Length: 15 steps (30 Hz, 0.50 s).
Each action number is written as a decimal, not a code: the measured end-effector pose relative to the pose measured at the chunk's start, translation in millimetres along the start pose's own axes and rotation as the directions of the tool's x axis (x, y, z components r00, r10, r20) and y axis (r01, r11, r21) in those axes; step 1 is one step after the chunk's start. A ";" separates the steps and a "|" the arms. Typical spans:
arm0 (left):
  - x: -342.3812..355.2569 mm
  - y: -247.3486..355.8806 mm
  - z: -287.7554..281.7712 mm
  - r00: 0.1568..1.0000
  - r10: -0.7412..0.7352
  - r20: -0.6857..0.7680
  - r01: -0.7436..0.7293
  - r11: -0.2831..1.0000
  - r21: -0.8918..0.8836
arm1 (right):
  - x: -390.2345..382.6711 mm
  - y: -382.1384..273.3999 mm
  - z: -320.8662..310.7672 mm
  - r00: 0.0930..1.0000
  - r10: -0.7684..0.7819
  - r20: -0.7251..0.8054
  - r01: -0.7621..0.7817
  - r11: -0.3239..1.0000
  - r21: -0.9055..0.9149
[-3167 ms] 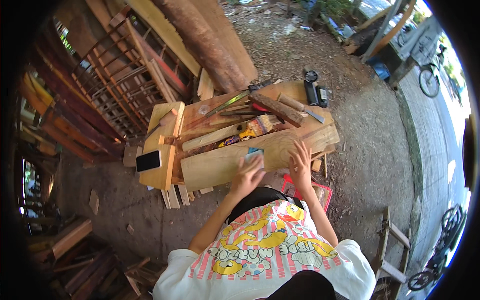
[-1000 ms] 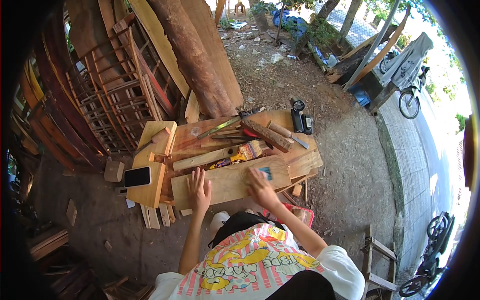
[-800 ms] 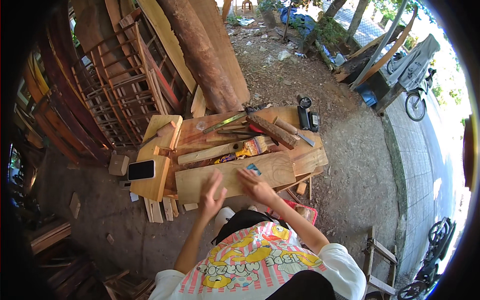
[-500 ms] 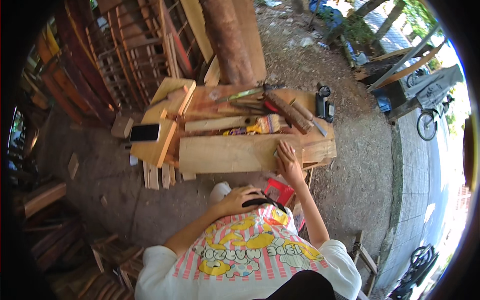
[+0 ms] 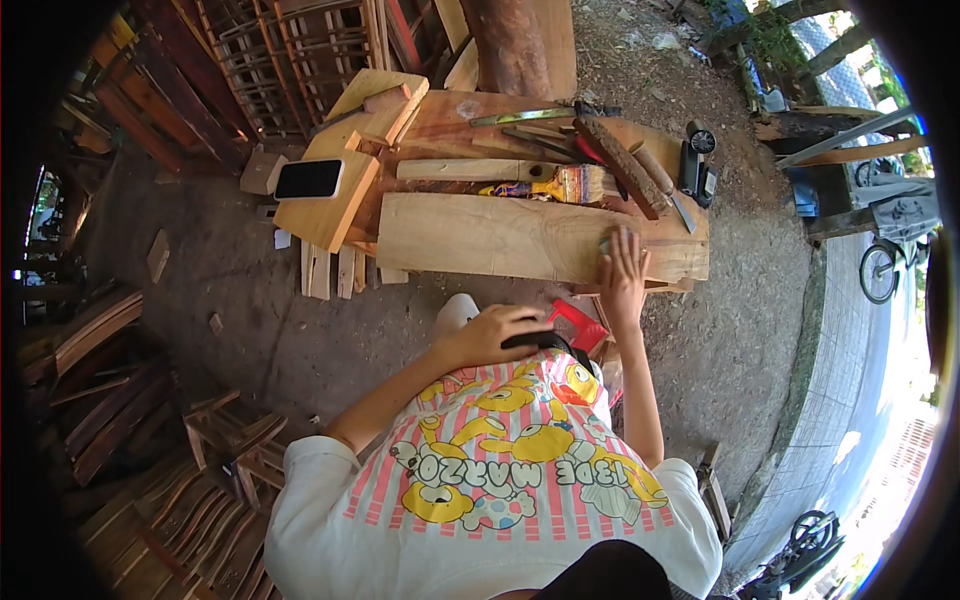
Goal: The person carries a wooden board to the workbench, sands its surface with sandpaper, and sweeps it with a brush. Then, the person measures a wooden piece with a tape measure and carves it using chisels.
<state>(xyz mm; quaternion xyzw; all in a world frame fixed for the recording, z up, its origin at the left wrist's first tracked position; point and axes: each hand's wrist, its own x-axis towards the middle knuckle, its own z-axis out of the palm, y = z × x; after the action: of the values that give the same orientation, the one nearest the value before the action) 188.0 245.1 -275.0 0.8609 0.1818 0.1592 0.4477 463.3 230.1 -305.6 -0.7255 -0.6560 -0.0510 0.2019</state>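
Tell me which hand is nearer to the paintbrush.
Right. The right hand is at the right end of the pale board, just nearer the body than the bristles of the paintbrush. The left hand is farther back, at the waist.

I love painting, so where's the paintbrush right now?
In the head view, above and right of centre, the paintbrush lies on the bench beyond the pale plank, bristles pointing right toward the dark wood strip.

board: pale tan, darker wavy grain | desk: reddish brown | paintbrush: yellow-and-purple handle — pale beige bristles | phone: black screen, white edge | shirt: white — pink stripes, yellow cartoon figures | plastic frame: bright red | chisel: brown handle, grey blade
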 end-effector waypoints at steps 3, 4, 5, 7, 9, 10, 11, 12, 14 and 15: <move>6.3 1.8 -40.2 0.942 -0.002 -0.336 0.005 1.000 0.007 | -2.8 -19.1 10.1 1.000 0.010 -0.024 -0.009 0.999 0.036; 5.2 -8.6 -54.2 0.884 -0.023 -0.467 0.049 0.998 0.043 | 2.0 -37.7 12.2 0.997 -0.052 -0.051 0.056 0.996 0.070; 6.4 -20.7 -70.3 0.810 -0.033 -0.586 0.094 0.993 0.074 | 6.9 -56.6 13.8 0.990 -0.140 0.006 0.138 0.978 0.157; 12.0 -51.3 -100.3 0.633 -0.004 -0.774 0.265 0.941 0.212 | 19.2 -88.1 23.0 0.930 -0.361 0.064 0.328 0.897 0.298; 8.1 -98.6 -115.3 0.549 -0.042 -0.835 0.481 0.833 0.274 | 31.1 -104.5 30.5 0.877 -0.475 0.072 0.425 0.837 0.345; 4.7 -112.7 -117.7 0.555 -0.045 -0.831 0.479 0.834 0.275 | 37.3 -110.4 28.9 0.827 -0.559 0.065 0.496 0.779 0.382; 2.2 -121.2 -119.3 0.598 -0.060 -0.799 0.558 0.747 0.361 | 38.9 -112.8 28.4 0.766 -0.640 0.057 0.564 0.712 0.418; -0.4 -128.6 -117.5 0.638 -0.083 -0.766 0.618 0.648 0.445 | 34.9 -106.3 25.9 0.768 -0.637 0.062 0.560 0.715 0.419; 0.5 -125.2 -114.2 0.647 -0.164 -0.745 0.668 0.592 0.450 | 24.4 -71.9 17.0 0.861 -0.496 0.114 0.443 0.840 0.313; -1.3 -125.3 -113.3 0.644 -0.174 -0.745 0.681 0.574 0.455 | 15.4 -53.2 6.0 0.912 -0.394 0.116 0.352 0.895 0.273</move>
<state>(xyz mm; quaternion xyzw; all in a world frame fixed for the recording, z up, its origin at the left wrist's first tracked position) 116.1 392.1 -316.8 0.7787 0.5828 0.2313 0.0209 412.5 249.7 -293.8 -0.5566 -0.7991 0.0544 0.2207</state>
